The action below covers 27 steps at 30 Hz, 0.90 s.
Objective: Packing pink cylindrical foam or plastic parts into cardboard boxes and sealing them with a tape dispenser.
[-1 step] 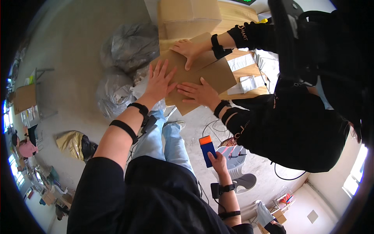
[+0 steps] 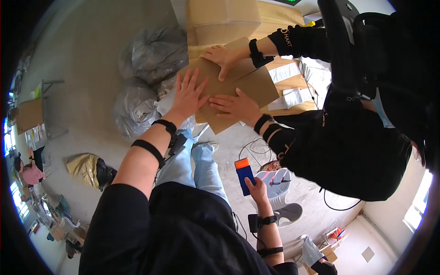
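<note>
My left hand (image 2: 185, 97) lies flat with fingers spread on a brown cardboard box (image 2: 257, 89) whose top flaps are folded over. A co-worker at the right presses both hands on the same cardboard: one hand (image 2: 222, 59) on the far side, the other hand (image 2: 237, 108) close beside my fingertips. Lower down and apart from the box, my right hand (image 2: 258, 189) is closed around a flat, dark blue oblong thing (image 2: 244, 178) with an orange end. Its exact kind cannot be made out.
A closed carton (image 2: 225, 23) stands farther back on the wooden table (image 2: 280, 14). Grey plastic bags (image 2: 153, 57) bulge left of the table. White paper slips (image 2: 297, 97) lie at the right. Below my right side is a grey chair (image 2: 274, 195) with pliers-like tools on it.
</note>
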{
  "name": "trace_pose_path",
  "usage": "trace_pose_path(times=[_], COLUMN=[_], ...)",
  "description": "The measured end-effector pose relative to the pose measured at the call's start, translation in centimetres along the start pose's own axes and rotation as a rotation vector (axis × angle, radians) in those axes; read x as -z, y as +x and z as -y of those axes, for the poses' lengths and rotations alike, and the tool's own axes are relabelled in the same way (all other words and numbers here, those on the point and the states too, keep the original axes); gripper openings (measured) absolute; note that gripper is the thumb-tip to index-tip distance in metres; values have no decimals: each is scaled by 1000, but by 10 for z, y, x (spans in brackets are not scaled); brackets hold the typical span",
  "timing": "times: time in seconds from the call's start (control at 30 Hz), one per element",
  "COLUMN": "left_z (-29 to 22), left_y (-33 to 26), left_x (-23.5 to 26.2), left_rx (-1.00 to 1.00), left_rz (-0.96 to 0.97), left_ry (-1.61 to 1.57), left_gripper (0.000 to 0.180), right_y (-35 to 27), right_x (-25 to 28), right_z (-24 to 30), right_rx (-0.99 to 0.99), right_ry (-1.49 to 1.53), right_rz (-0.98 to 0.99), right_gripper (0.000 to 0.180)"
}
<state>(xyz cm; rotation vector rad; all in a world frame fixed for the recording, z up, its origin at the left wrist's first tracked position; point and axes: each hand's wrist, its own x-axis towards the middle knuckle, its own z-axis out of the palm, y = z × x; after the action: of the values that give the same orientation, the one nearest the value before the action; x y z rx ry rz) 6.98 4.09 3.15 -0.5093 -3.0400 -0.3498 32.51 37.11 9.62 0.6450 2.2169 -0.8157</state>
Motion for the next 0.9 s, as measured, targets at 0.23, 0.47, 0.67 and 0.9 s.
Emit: trace_pose_path(times=[0.23, 0.47, 0.67, 0.9], left_z=[9, 50, 4, -5], left_y=[5, -48, -78, -66], left_x=[-8, 36, 131, 184], left_rx=[41, 465, 387, 317], left_rz=[-21, 60, 480, 702], left_ry=[-87, -866, -1535, -1616], left_gripper=[46, 37, 39, 39], right_y=[-25, -60, -79, -88], right_x=[-21, -12, -15, 5], right_z=[36, 127, 184, 203], right_rx=[103, 211, 379, 574], right_ry=[415, 795, 817, 485], right_rz=[-9, 70, 102, 33], right_gripper=[37, 34, 38, 45])
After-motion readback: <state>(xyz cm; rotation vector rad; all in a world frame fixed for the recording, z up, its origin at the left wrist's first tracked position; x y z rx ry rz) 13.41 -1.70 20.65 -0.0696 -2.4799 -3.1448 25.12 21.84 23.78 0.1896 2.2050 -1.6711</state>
